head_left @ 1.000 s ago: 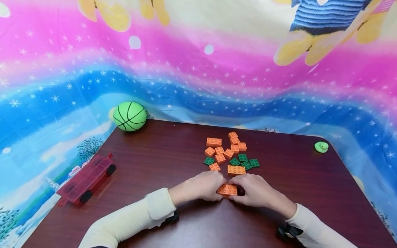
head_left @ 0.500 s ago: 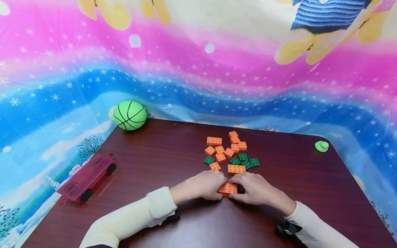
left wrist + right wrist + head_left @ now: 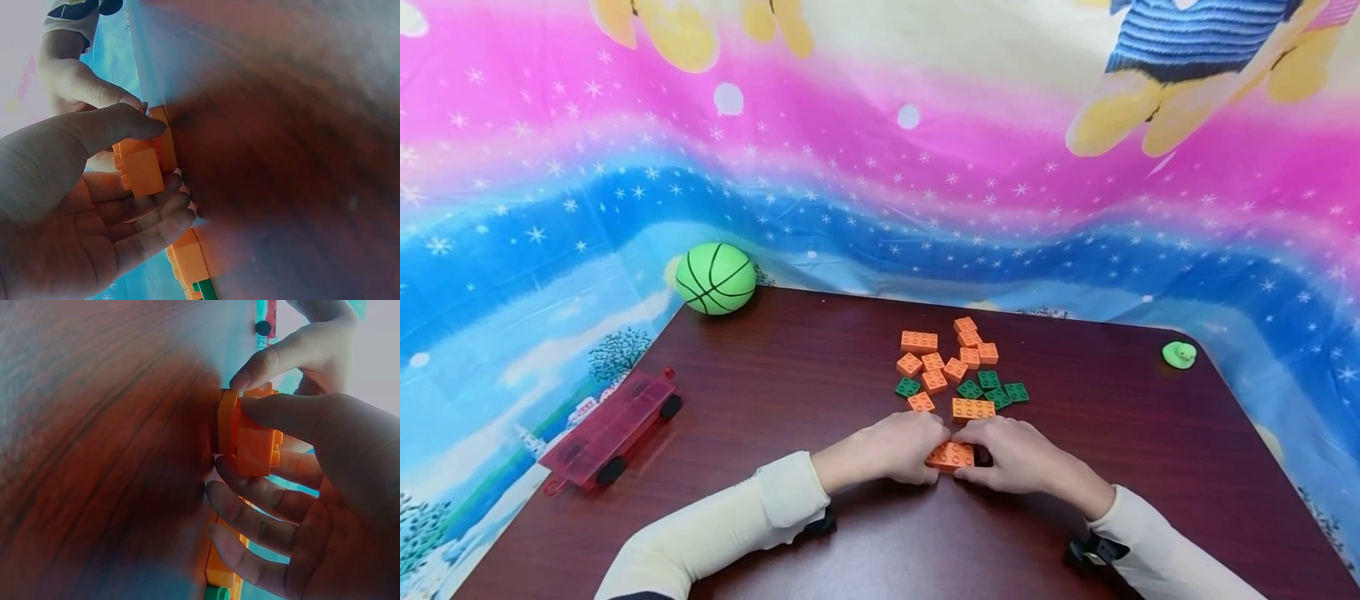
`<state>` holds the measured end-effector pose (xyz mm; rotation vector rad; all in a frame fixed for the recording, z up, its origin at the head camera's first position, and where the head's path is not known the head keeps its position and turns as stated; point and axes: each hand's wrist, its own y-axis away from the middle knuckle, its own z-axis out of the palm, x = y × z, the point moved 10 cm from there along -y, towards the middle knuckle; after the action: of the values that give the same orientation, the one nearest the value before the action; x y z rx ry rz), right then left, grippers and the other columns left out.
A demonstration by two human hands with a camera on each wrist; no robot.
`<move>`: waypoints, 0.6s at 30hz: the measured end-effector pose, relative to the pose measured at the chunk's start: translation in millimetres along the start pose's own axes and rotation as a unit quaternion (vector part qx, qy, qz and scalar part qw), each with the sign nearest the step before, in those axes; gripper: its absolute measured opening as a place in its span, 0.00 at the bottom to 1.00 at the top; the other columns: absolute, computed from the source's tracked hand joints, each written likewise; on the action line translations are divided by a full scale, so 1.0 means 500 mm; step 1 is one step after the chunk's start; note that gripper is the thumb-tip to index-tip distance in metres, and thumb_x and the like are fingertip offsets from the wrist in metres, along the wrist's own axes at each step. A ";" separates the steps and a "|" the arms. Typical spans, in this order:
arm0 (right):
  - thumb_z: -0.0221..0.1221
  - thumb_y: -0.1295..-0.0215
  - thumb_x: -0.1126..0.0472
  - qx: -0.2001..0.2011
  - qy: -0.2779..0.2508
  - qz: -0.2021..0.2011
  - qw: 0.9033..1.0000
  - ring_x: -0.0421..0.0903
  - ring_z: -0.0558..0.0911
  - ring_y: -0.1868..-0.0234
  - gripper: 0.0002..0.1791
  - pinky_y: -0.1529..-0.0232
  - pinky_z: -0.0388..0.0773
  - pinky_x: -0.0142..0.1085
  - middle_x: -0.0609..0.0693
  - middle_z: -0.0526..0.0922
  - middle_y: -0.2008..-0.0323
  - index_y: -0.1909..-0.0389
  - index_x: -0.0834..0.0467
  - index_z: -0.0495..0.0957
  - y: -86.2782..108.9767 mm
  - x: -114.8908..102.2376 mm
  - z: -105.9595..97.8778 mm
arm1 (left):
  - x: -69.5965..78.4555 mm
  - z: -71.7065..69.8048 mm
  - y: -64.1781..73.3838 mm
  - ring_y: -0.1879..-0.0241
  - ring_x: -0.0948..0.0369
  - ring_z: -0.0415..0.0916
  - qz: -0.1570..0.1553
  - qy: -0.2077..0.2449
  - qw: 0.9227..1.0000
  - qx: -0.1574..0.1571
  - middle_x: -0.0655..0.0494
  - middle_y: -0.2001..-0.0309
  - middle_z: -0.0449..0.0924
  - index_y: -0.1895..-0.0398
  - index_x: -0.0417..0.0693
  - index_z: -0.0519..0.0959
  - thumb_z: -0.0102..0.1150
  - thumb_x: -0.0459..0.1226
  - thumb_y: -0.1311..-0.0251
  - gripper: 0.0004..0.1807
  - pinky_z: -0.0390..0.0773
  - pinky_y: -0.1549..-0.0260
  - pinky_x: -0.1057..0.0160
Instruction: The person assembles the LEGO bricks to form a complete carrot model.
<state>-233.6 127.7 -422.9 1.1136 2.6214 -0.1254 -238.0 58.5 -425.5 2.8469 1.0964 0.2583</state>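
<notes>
In the head view my left hand and right hand meet over an orange toy building brick, gripping it from either end with studs facing up. Both wrist views show this upper brick pinched between thumb and fingers, sitting over a second orange brick close to the tabletop. A narrow gap shows between the two layers at one end. The fingers partly cover both ends. Just beyond the hands lies a lighter orange long brick, with a small orange brick to its left.
Several orange bricks and green bricks are scattered farther back on the dark wooden table. A green ball sits at the back left corner, a translucent red toy cart at the left edge, and a green toy duck at the back right.
</notes>
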 end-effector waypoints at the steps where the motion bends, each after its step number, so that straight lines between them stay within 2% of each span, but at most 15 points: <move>1: 0.67 0.34 0.45 0.000 0.001 -0.001 1.000 0.42 0.86 0.49 0.20 0.53 0.84 0.45 0.43 0.88 0.49 0.45 0.48 0.85 -0.001 0.000 0.001 | -0.001 0.001 0.000 0.66 0.67 0.73 0.000 0.000 1.000 0.000 0.64 0.66 0.79 0.61 0.53 0.82 0.74 0.46 0.46 0.13 0.75 0.66 0.65; 6: 0.67 0.34 0.45 -0.002 0.002 0.000 1.000 0.41 0.86 0.50 0.20 0.55 0.84 0.43 0.43 0.88 0.49 0.45 0.47 0.85 -0.002 0.001 0.000 | -0.004 0.002 -0.002 0.65 0.67 0.74 -0.002 0.009 1.000 -0.003 0.63 0.65 0.80 0.58 0.53 0.83 0.74 0.46 0.45 0.15 0.76 0.65 0.65; 9: 0.67 0.34 0.45 -0.007 -0.001 0.001 1.000 0.40 0.86 0.51 0.20 0.57 0.83 0.40 0.43 0.88 0.50 0.45 0.47 0.86 -0.001 0.001 0.003 | -0.009 0.005 -0.001 0.66 0.68 0.74 0.005 0.038 0.999 -0.016 0.65 0.66 0.80 0.57 0.53 0.83 0.73 0.49 0.43 0.16 0.76 0.65 0.66; 14: 0.67 0.34 0.44 -0.008 0.000 0.000 1.000 0.38 0.85 0.55 0.19 0.61 0.81 0.37 0.42 0.88 0.52 0.45 0.46 0.86 -0.002 0.000 0.006 | -0.021 0.004 0.005 0.76 0.69 0.69 0.030 0.099 0.994 -0.037 0.68 0.73 0.77 0.56 0.55 0.84 0.67 0.51 0.36 0.14 0.69 0.74 0.69; 18: 0.66 0.34 0.44 -0.016 -0.003 0.007 1.000 0.37 0.84 0.58 0.20 0.65 0.78 0.34 0.42 0.88 0.52 0.45 0.47 0.86 0.000 0.002 0.006 | -0.022 0.000 0.007 0.78 0.69 0.66 0.053 0.112 0.991 -0.039 0.68 0.73 0.77 0.53 0.53 0.85 0.65 0.50 0.33 0.14 0.66 0.75 0.71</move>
<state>-233.6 127.6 -426.1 1.1183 2.6011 -0.0824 -243.9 48.7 -426.7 2.8614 0.9450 0.6289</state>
